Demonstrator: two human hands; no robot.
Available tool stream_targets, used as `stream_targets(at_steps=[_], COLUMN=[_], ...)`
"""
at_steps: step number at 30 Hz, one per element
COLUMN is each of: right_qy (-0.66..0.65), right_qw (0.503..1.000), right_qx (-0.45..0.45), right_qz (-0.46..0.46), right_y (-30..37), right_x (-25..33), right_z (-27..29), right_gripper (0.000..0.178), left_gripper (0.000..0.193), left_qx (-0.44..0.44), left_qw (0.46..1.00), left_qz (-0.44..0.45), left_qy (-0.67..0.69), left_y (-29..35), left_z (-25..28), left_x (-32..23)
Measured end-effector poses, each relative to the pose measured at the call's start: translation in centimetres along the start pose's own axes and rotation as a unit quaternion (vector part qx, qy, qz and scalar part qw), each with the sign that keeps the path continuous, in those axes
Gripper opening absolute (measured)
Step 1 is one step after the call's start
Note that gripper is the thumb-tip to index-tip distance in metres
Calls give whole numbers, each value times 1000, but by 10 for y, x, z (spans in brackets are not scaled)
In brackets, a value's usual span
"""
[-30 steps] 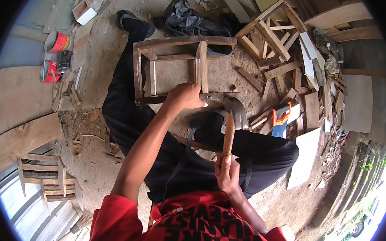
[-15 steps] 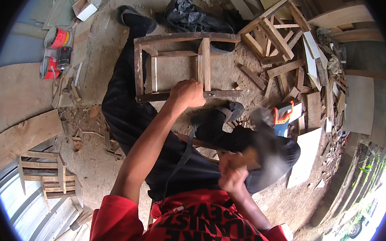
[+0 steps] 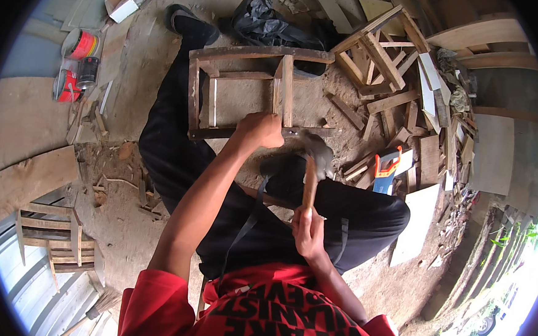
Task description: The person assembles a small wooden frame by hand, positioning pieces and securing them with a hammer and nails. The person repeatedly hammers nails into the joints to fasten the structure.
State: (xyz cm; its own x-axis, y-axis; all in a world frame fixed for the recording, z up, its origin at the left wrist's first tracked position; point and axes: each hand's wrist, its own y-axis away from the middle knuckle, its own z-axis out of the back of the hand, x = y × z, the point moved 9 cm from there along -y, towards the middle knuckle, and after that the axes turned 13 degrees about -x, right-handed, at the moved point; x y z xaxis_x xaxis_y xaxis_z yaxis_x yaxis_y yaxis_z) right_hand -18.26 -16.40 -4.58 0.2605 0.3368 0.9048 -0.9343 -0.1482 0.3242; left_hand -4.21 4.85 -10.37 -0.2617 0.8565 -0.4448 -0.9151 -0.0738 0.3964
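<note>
A brown wooden frame (image 3: pixel 293 95) with crosspieces lies in front of me, between my legs. My left hand (image 3: pixel 260 130) is closed on its near rail, beside the lighter upright crosspiece. Whatever the curled fingers may pinch besides the rail is hidden. In my right hand (image 3: pixel 308 232) is a hammer (image 3: pixel 310 186), gripped low on its wooden handle. The dark hammer head, slightly blurred, is at the near rail just right of my left hand; I cannot tell if it touches the wood.
Right of my knee stands a handsaw (image 3: pixel 386 169) with an orange-edged handle, near a white board (image 3: pixel 416 225). Wood scraps (image 3: pixel 393 102) pile up at the far right. A black plastic bag (image 3: pixel 259 19) lies beyond the frame. Paint cans (image 3: pixel 80 44) stand at the left.
The hammer has swung from over my right thigh leftward and forward to the frame's near rail. My left hand stays on the frame.
</note>
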Motion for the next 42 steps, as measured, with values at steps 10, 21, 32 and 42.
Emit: stream_targets(at_steps=[10, 21, 32, 42], right_qy=[-166, -87, -138, -280], right_qw=[975, 989, 983, 922], right_qx=[-5, -19, -6, -122], right_qz=[150, -121, -119, -238], right_y=[11, 22, 7, -10], right_x=[98, -11, -24, -73], right_z=[22, 13, 5, 32], right_gripper=[59, 52, 40, 47], left_gripper=[36, 37, 77, 79], left_qx=[79, 22, 101, -3], left_qw=[996, 1000, 983, 779], left_qz=[44, -2, -73, 123], left_qy=[-25, 2, 139, 615], left_y=[-4, -1, -5, -51], left_z=[-13, -7, -7, 4], left_x=[4, 0, 8, 23])
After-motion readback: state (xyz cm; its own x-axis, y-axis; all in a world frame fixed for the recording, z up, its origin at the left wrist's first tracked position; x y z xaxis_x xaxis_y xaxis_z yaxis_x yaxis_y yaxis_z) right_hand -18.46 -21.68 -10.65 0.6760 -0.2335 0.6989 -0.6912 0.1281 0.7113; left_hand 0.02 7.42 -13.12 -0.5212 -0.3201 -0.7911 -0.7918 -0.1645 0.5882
